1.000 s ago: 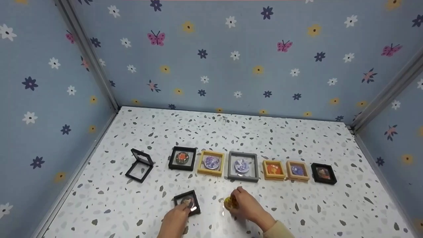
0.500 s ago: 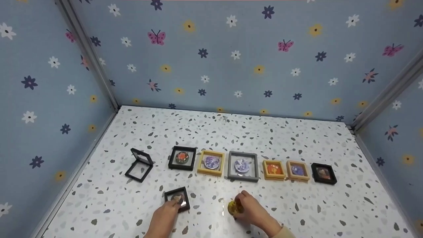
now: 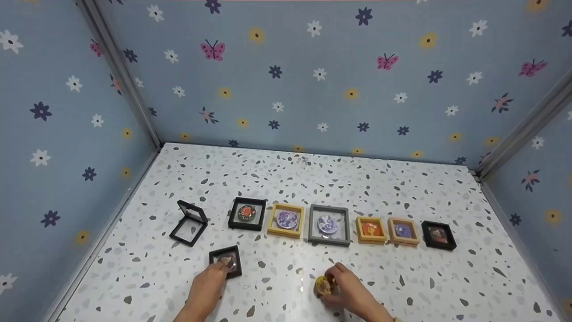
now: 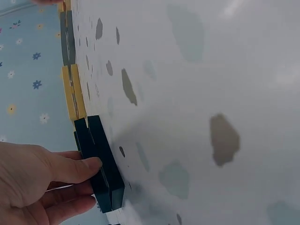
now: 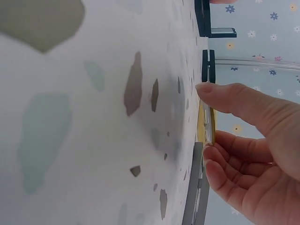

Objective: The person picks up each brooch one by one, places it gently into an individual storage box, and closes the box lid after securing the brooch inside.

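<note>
My left hand holds a small shut black frame by its near corner, flat on the speckled table. In the left wrist view the thumb lies on the edge of the black frame with the fingers just below it. My right hand pinches a round yellow badge just above the table, near the front. The right wrist view shows the thin badge edge-on between the thumb and fingers.
A row of shut frames lies across the middle: black, yellow, grey, two tan ones, black. An open black frame stands at the left. Flowered walls close three sides.
My left hand has slid the small black frame to the left and away from me. My right hand has drawn the yellow badge slightly nearer and to the right.
</note>
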Tool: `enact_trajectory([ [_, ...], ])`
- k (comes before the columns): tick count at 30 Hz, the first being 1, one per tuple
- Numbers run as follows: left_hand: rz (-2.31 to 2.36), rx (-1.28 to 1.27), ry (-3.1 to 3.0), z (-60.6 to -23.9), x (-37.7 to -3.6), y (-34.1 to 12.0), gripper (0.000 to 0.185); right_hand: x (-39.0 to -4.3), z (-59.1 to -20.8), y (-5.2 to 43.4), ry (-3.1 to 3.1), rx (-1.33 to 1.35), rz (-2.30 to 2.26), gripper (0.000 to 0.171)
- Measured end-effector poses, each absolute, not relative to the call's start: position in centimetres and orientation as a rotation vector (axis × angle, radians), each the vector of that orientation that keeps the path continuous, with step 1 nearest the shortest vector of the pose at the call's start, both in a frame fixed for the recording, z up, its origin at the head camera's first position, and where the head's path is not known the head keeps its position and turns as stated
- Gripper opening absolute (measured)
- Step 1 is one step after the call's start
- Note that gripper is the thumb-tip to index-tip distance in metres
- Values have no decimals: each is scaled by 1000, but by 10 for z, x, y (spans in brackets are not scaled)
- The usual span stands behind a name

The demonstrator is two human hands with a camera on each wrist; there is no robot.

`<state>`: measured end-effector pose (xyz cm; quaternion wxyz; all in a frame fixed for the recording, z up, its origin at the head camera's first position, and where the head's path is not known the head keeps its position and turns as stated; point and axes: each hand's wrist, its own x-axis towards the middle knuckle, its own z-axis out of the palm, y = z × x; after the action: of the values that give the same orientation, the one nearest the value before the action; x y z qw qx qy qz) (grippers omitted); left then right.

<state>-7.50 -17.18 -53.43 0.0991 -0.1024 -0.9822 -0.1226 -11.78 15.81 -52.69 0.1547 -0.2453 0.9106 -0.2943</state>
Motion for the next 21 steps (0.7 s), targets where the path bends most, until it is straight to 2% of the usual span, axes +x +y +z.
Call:
enact_trajectory([
  [11, -296, -287, -2937, -533, -90, -189, 19, -106, -524, 174, 2662, -836, -932, 34],
  [21, -262, -315, -2886, -537, -109, -208, 24, -98, -514, 183, 2571, -683, -955, 36],
])
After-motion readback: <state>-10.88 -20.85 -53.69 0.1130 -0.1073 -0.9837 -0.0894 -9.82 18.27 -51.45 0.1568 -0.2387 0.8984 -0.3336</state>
